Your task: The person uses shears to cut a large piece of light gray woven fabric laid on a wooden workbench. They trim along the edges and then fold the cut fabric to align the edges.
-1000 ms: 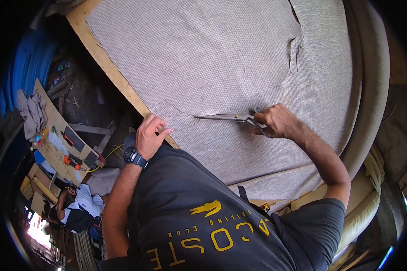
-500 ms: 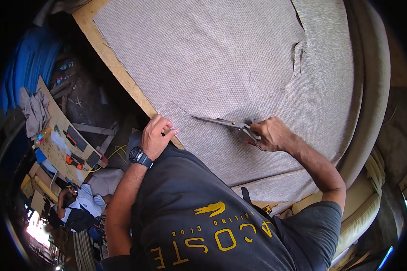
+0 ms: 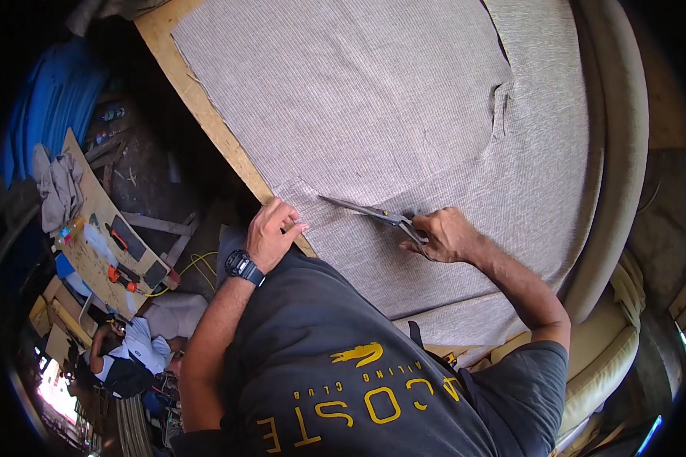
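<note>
A large sheet of grey woven fabric (image 3: 373, 114) lies spread over a wooden board (image 3: 206, 122). My right hand (image 3: 442, 234) grips metal scissors (image 3: 362, 209), their blades lying on the fabric and pointing left toward its near edge. My left hand (image 3: 270, 232), with a black watch on the wrist, rests on the fabric's edge at the board's rim, fingers loosely bent, holding the cloth down. The scissor tips sit a short way to the right of that hand. A cut line and flap show in the fabric at the upper right.
Beige upholstered cushions (image 3: 617, 228) curve along the right side. Below at the left stands a plywood bench (image 3: 99, 244) with tools, a grey rag and an orange-handled tool. Another person in a white shirt (image 3: 129, 350) sits lower left. Blue sheeting (image 3: 53, 99) hangs upper left.
My right hand and the scissors have shifted left and slightly down along the fabric, closer to my left hand. The left hand stays at the fabric edge.
</note>
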Motion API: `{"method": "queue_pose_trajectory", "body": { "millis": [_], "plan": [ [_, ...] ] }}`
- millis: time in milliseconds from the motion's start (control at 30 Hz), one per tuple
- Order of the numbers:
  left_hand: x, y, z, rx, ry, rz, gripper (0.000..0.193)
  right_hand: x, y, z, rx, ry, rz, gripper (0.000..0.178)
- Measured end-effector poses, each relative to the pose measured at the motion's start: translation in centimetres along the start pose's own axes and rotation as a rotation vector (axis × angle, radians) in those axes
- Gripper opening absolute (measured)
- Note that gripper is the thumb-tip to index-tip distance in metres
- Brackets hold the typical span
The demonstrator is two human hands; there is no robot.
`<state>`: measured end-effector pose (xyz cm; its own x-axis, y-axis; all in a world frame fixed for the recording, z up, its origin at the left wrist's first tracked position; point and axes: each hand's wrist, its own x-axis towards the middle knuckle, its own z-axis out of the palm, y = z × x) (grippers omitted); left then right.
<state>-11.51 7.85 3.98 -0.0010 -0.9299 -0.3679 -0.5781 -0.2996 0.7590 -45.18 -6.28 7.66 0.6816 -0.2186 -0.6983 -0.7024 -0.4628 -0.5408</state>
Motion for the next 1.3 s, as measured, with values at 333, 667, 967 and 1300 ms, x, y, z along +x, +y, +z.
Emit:
{"method": "queue_pose_trajectory", "body": {
  "millis": [333,667,967,1300],
  "plan": [
    [-0.1,-0.2,-0.1,-0.011,0.006,0.041,0.024,0.7,-2.7,0.4,0.078,0.002,0.034,0.077],
    [-0.2,-0.1,-0.2,0.100,0.040,0.146,0.029,0.5,-3.8,2.2,0.298,0.042,0.073,0.069],
    [-0.6,-0.1,1.0,0.267,0.048,0.330,0.022,2.1,-6.2,2.4,0.374,0.033,0.183,0.071],
    [-1.8,-0.6,1.1,0.244,0.087,0.350,0.014,2.2,-6.5,2.8,0.537,0.063,0.113,0.072]
  ]
}}
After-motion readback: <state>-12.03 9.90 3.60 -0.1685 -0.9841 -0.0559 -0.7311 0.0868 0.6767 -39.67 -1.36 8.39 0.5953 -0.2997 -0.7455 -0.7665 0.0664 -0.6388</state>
